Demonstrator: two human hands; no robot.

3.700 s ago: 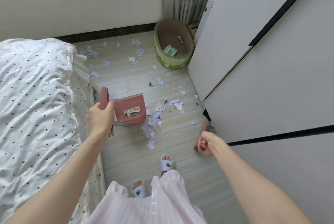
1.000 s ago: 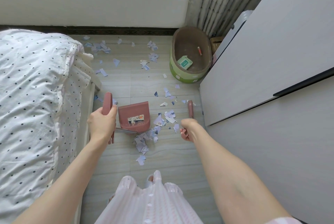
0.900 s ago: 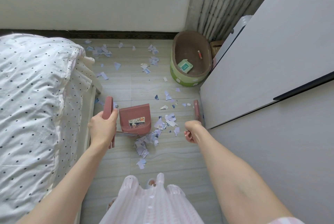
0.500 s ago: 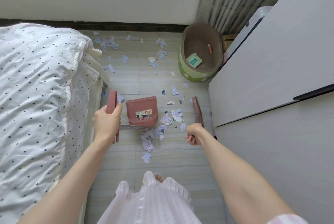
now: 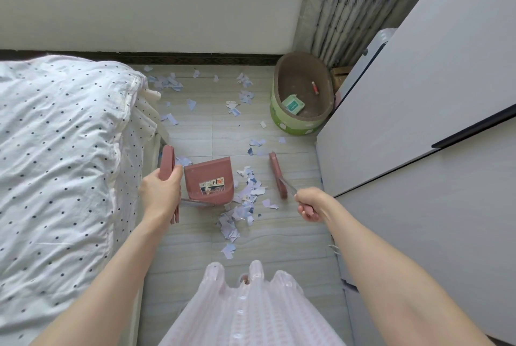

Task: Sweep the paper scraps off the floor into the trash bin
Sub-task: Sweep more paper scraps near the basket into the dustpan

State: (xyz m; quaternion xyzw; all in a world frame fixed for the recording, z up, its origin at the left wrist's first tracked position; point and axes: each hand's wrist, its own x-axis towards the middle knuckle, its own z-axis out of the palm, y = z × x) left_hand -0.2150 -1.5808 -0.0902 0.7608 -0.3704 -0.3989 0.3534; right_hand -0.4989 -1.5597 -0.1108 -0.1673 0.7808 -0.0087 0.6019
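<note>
Floor (image 5: 245,236): pale tiled surface, a narrow strip bounded by a bed (image 5: 61,155) on the left and white cabinet doors (image 5: 418,111) on the right. A white wall with a dark skirting board closes the far end; a pleated grey curtain (image 5: 351,2) hangs in the far right corner.

Paper scraps (image 5: 245,194): blue and white pieces, densest in a loose heap at mid-floor just beside the dustpan mouth, with a trail running toward the viewer. Further scattered pieces lie near the far wall and by the bed corner.

Dustpan (image 5: 209,179): pink, labelled, standing on the floor with its pan next to the heap. The left hand (image 5: 162,192) is curled round its upright pink handle.

Broom (image 5: 277,175): pink head resting on the floor right of the heap, apart from the dustpan. The right hand (image 5: 310,203) is closed in a fist round its handle.

Trash bin (image 5: 301,99): oval, green-sided, brown inside, on the floor at the far right against the cabinet. It holds a green-and-white packet and a small red item. Scraps lie close to its base.

Bed cover: white with dark dots, creased.
</note>
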